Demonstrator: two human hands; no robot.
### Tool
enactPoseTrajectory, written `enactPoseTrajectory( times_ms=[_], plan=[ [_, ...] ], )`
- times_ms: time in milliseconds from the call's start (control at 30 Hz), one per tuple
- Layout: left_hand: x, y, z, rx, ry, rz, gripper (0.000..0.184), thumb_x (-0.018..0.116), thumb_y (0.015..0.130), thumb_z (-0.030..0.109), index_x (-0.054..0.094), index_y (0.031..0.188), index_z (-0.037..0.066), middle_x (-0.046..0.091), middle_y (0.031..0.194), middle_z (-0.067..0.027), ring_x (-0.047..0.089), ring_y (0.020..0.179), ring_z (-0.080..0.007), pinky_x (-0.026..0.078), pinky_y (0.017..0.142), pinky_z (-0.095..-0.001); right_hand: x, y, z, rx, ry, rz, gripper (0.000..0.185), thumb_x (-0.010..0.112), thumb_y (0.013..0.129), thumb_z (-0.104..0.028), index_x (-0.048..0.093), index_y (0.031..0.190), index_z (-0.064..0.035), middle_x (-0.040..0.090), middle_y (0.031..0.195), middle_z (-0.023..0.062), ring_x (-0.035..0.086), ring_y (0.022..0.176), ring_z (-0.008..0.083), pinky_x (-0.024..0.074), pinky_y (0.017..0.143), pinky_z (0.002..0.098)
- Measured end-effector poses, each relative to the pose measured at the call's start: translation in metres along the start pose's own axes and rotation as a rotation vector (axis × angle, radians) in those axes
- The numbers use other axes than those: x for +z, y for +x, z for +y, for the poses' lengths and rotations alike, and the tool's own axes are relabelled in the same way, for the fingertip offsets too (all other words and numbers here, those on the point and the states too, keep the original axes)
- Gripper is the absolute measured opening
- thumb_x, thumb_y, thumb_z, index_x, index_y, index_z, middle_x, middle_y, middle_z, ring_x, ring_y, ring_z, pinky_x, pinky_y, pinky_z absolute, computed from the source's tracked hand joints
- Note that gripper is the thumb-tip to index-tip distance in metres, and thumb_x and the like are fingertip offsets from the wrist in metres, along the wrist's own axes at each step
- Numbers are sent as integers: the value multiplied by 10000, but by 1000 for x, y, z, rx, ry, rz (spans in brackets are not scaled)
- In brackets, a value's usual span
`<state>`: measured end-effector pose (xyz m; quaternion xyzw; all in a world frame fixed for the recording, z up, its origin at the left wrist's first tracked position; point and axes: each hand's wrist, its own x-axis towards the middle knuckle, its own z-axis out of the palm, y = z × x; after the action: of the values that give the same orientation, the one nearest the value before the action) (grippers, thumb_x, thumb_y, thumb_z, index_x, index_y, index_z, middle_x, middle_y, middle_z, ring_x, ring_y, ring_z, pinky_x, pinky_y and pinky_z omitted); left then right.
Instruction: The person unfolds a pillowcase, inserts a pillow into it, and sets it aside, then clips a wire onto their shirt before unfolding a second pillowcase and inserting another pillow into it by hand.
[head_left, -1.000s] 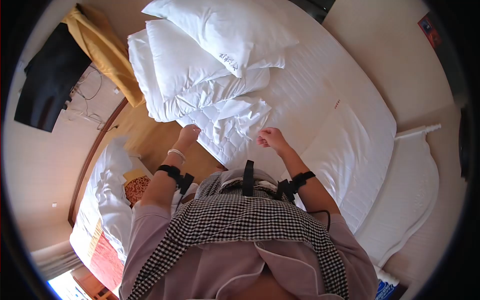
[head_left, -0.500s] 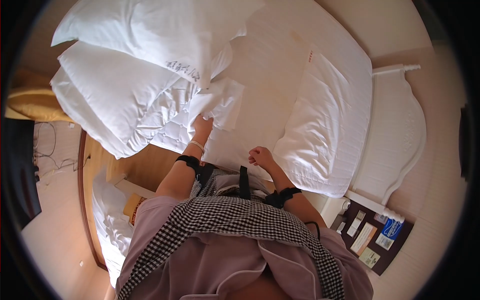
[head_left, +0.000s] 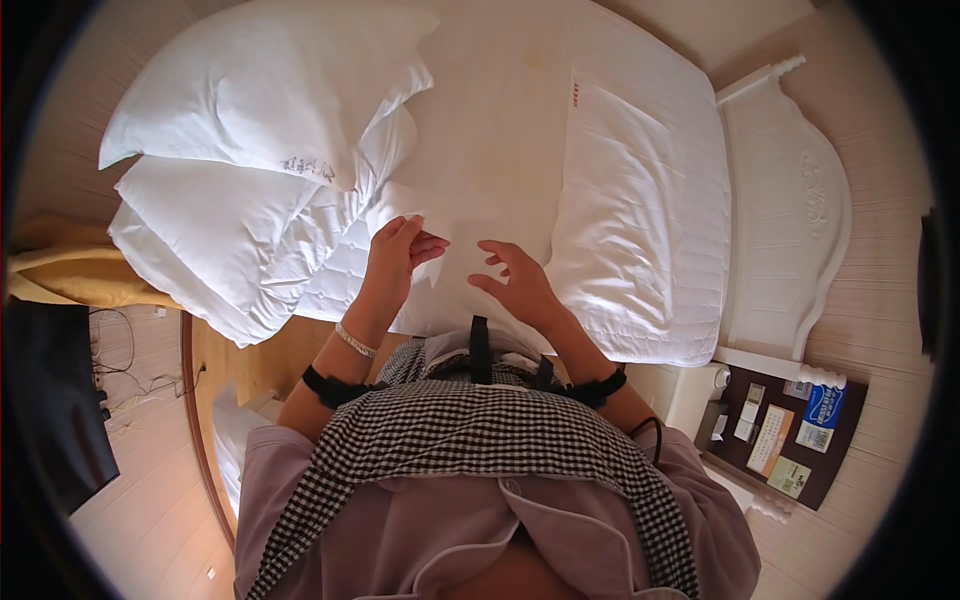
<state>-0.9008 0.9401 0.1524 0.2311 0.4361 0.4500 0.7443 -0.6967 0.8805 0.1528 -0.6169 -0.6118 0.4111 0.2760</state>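
Note:
My left hand (head_left: 400,255) is over the near part of the bed, thumb and forefinger pinched at the edge of a thin white cloth (head_left: 450,212), the other fingers pointing right. How much cloth lies between the fingertips is hard to see. Facing it, my right hand (head_left: 520,285) holds nothing, its thumb apart from its bent fingers. The white sheet (head_left: 500,110) lies under both hands. Left of them, a white pillow (head_left: 250,85) with dark lettering rests on a heaped white quilt (head_left: 215,225). A flat white pillow (head_left: 620,220) lies to the right.
A carved white headboard (head_left: 785,220) rises at the right. Beside it stands a nightstand with a dark top (head_left: 745,440) and several cards. At the left are a wall-side black screen (head_left: 55,400), loose cables and yellow fabric (head_left: 90,275). Wooden floor (head_left: 285,360) shows below the quilt.
My left hand has come up from the cloth on the bed, slightly right. My right hand has moved up and opened from a loose fist. The view has shifted a little.

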Motion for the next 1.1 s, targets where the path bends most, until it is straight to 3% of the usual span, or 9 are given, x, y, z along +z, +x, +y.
enactPoseTrajectory(
  times_ms=[67, 167, 400, 500, 700, 767, 900, 967, 1100],
  plan=[
    [20, -22, 20, 74, -27, -19, 191, 530, 932, 199, 562, 918, 10, 647, 840, -112, 664, 800, -217, 540, 771, -318, -4, -5, -21, -194, -262, -11, 593, 723, 771, -332, 513, 1240, -35, 559, 1206, 163, 557, 1085, 245, 454, 912, 358],
    [49, -51, 42, 204, -56, -44, 193, 529, 937, 183, 576, 951, -4, 662, 876, -130, 667, 809, -217, 543, 786, -317, -5, -14, -37, -253, -307, 26, 674, 746, 732, -377, 497, 1249, -23, 561, 1200, 167, 553, 1083, 269, 434, 943, 369],
    [96, -93, 43, 427, -57, -55, 207, 514, 948, 177, 574, 968, -20, 664, 891, -133, 666, 825, -216, 539, 799, -320, -33, -32, -80, -321, 2, 0, 679, 722, 747, -398, 490, 1226, 23, 565, 1175, 176, 559, 1090, 298, 454, 909, 376],
    [106, -101, 42, 490, -75, -36, 215, 510, 951, 181, 574, 977, -23, 661, 930, -139, 663, 856, -216, 535, 818, -326, -41, -48, -90, -302, -19, 108, 610, 717, 753, -379, 510, 1168, 18, 583, 1139, 170, 594, 1022, 303, 474, 874, 372],
    [123, -110, 42, 610, -74, 1, 212, 491, 968, 185, 572, 913, -3, 660, 931, -118, 659, 858, -199, 536, 824, -329, -49, -48, -68, -308, 262, 228, 272, 635, 833, -153, 530, 1051, -28, 593, 1111, 176, 609, 1005, 301, 476, 861, 374],
    [127, -112, 41, 625, -63, 6, 212, 493, 968, 188, 573, 912, 0, 659, 932, -115, 659, 860, -197, 537, 823, -329, -54, -43, -61, -696, 127, 422, 173, 602, 843, -76, 571, 1005, -24, 601, 1105, 184, 602, 1035, 298, 479, 850, 365],
    [133, -115, 40, 645, -46, 2, 206, 497, 967, 190, 570, 911, 5, 657, 927, -112, 659, 862, -195, 541, 821, -333, -63, -52, -64, -670, 131, 408, 148, 628, 835, -114, 604, 939, -12, 605, 1110, 189, 596, 1048, 303, 485, 837, 354],
    [135, -115, 40, 649, -48, 6, 205, 498, 967, 191, 568, 912, 6, 656, 923, -112, 660, 857, -198, 543, 819, -335, -65, -54, -60, -564, 176, 311, 162, 653, 834, -125, 612, 936, -7, 586, 1172, 174, 596, 956, 217, 483, 778, 304],
    [131, -113, 45, 666, -51, 14, 198, 497, 966, 182, 568, 919, 3, 654, 957, -121, 655, 894, -206, 532, 829, -328, -62, -49, -57, -504, 143, 357, 216, 659, 833, -195, 618, 903, 5, 625, 1058, 173, 615, 938, 293, 497, 754, 341]
  ],
)
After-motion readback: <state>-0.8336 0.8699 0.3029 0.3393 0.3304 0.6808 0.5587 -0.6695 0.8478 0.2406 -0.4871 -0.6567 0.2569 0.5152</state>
